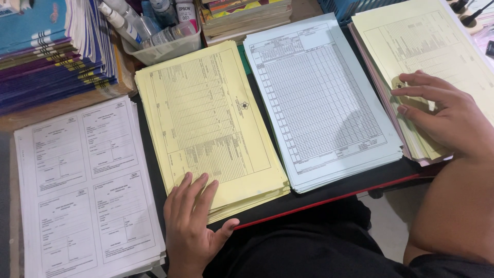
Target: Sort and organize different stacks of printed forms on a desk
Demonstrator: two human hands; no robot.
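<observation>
Yellow forms [206,118], pale-blue forms [314,98], hands [193,226] resting

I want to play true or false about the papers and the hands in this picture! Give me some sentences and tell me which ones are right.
1. The left hand lies on the middle yellow stack. True.
2. The right hand rests on the white stack of forms. False: it rests on the right yellow stack.
3. The pale blue stack lies between two yellow stacks. True.
4. The left hand holds a pen. False: it holds nothing and lies flat.
5. Bottles stand in the clear tub behind the papers. True.
</observation>
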